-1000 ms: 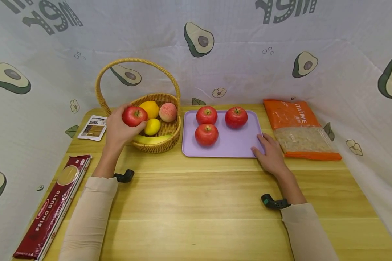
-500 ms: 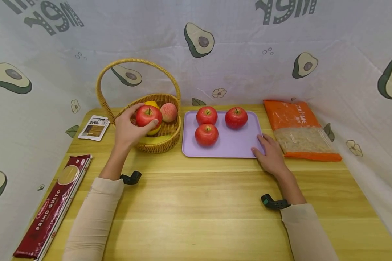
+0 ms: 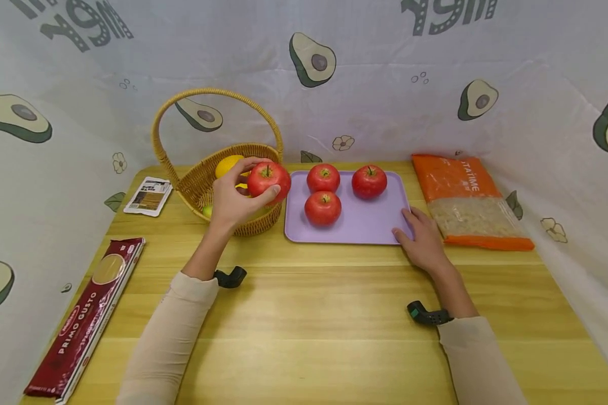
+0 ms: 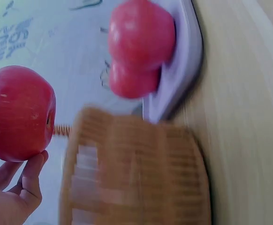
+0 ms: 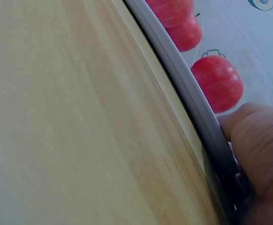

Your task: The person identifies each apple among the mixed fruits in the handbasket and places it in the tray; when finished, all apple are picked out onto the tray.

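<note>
My left hand [image 3: 231, 197] pinches a red apple [image 3: 268, 181] between thumb and fingers. It holds the apple up over the right rim of the wicker basket [image 3: 253, 226]. In the left wrist view the held apple [image 4: 19, 112] is at the left, above the blurred basket. My right hand [image 3: 425, 241] grips the near right corner of the lilac tray [image 3: 370, 228], thumb over the rim. Two apples stand one behind the other on the tray, the nearer apple [image 3: 322, 208] and the farther apple [image 3: 323, 178]. A third apple [image 3: 369, 181] sits to their right.
A yellow lemon [image 3: 228, 166] shows in the basket; my left hand hides much of the other fruit. A tall handle [image 3: 215, 91] arches over it. Left lie a small white packet [image 3: 148, 197] and a spaghetti pack [image 3: 88, 315]. An orange bag [image 3: 468, 199] lies right of the tray.
My left hand has carried the apple rightward, from the basket's left side across to its right rim. The right hand and the tray have stayed in place.
</note>
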A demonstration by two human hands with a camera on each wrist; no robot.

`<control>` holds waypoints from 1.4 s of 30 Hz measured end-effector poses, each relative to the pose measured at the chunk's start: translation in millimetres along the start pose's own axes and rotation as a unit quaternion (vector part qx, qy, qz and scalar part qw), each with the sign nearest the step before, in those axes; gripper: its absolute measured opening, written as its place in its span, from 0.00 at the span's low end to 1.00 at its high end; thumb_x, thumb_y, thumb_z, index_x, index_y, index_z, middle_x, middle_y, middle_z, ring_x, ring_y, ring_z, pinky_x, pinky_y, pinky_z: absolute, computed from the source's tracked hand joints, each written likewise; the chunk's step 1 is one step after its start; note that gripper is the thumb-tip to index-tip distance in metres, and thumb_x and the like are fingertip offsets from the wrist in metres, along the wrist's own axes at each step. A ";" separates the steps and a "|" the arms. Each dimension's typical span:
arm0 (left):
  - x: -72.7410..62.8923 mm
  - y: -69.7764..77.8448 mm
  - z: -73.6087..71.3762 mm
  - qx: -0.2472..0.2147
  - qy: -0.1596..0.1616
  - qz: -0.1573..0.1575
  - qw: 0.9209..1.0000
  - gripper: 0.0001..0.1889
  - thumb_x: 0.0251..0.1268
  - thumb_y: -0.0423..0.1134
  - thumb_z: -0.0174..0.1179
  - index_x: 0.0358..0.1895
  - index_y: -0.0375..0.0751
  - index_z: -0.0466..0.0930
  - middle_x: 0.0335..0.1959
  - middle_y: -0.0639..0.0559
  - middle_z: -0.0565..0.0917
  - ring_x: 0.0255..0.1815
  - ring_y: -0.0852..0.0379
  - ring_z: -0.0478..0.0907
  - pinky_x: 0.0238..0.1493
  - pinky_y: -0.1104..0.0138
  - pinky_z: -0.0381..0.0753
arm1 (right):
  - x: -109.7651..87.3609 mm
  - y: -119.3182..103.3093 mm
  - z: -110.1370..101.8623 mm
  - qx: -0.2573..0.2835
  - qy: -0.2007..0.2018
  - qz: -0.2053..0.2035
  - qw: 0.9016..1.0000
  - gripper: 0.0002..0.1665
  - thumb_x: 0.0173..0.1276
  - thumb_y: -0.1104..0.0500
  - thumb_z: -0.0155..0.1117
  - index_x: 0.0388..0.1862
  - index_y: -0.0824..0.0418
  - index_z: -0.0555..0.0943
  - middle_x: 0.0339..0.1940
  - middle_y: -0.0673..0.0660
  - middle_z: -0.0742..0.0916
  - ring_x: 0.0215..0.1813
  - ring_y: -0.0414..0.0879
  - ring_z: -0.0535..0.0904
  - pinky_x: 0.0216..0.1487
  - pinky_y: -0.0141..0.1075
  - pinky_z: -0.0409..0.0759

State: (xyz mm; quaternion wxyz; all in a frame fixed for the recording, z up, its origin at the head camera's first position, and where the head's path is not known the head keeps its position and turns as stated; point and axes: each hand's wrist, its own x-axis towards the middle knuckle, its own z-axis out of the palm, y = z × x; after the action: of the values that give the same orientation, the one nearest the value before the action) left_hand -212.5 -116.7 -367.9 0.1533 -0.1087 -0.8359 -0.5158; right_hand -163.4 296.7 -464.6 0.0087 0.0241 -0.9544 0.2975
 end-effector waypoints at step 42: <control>-27.0 46.0 205.8 0.033 -0.215 -0.034 0.975 0.42 0.71 0.52 0.64 0.81 0.42 0.56 0.77 0.48 0.67 0.75 0.53 0.69 0.76 0.59 0.70 | -1.6 -1.8 -0.8 0.007 0.012 -0.021 1.000 0.39 0.78 0.53 0.55 0.78 0.73 0.61 0.79 0.77 0.61 0.78 0.77 0.53 0.75 0.72 0.53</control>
State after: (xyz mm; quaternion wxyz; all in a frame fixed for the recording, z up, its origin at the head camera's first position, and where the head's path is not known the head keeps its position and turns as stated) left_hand -201.5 87.4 -426.3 -0.0443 -0.1836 -0.8691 -0.4572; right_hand -161.7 295.7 -463.0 0.0263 0.0405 -0.9515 0.3039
